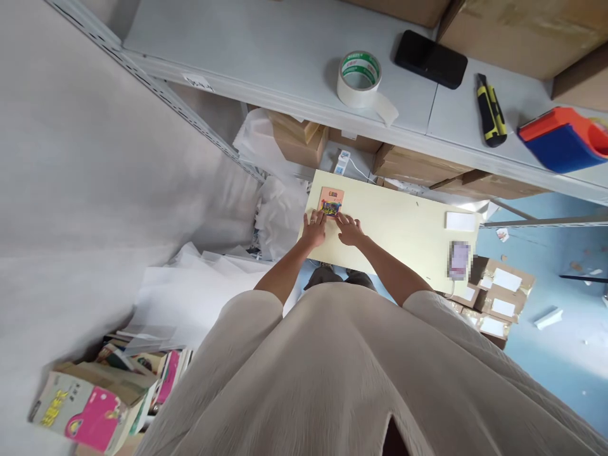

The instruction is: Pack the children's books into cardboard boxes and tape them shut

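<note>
- One grey wall [104, 209], left of the pale yellow table.
- One grey metal shelving unit [266, 57], beyond the table; its upper shelf carries at least three brown cartons [522, 35] and its lower one several more, their contents hidden.
- One stretch of blue floor [565, 380], right of the table, with scattered scraps.
- One pale yellow table [394, 228], mostly bare on top.
- One heap of white packing sheets [204, 291], on the near left of the table.
- One pile of cartons [515, 285] just right of the table, at least four white labels showing; contents hidden.
- One pile of books [92, 408], pink and white printing on its front, well to the near left of the table; whether a box holds it I cannot tell.
- Four tools above the table's far side, on the upper shelf: tape roll [356, 92], black smartphone [430, 59], red-and-blue tape dispenser [565, 136], yellow-and-black utility knife [491, 111].
- Two bare hands at the table's left end: left hand [315, 228] and right hand [350, 229], fingers extended at the booklet's near corners; whether either pinches it I cannot tell.
- One pinkish booklet [331, 195], flat on the table's left end.
- Two items at the table's right end: a white rectangular slab [460, 221] and a blurred lilac object [459, 256].
- One white power strip [342, 162], just beyond the table's left end.
</note>
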### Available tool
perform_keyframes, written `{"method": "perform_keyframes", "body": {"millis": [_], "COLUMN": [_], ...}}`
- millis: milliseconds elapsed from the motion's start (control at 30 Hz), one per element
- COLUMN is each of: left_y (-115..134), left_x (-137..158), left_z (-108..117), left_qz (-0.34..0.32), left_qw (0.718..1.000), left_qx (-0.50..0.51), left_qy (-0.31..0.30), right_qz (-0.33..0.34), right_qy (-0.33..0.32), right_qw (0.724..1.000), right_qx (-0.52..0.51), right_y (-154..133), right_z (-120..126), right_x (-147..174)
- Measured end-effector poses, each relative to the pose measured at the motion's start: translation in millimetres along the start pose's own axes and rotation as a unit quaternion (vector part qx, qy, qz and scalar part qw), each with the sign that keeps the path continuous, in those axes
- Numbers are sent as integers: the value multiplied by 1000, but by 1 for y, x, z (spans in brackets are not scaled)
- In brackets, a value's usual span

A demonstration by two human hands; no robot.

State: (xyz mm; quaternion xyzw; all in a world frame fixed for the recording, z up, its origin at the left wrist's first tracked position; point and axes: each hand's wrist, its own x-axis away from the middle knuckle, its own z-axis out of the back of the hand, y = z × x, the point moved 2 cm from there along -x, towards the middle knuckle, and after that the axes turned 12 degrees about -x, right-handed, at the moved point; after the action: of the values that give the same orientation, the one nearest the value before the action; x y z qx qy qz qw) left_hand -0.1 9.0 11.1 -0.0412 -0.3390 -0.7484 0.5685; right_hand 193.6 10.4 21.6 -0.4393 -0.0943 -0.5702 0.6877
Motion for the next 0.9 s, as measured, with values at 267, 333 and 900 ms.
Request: {"method": "perform_keyframes", "body": {"millis": [267,333,900], "left_y": [-20,-23,-10], "left_x": [-36,-41,-20], "left_z": [17,19,29], "left_qz": [44,47,5], "left_qw": [999,999,973], "left_qx": [26,16,-219], "left_qy": [-14,-18,-74], "right_qz": [-14,-17,-37], "right_qy": [1,4,151], "right_qw": [1000,1000,983], "right_qx": [-4,-5,-99], "right_y": [-17,-21,59], "right_z": [14,18,66], "right_x": [-40,-42,97]}}
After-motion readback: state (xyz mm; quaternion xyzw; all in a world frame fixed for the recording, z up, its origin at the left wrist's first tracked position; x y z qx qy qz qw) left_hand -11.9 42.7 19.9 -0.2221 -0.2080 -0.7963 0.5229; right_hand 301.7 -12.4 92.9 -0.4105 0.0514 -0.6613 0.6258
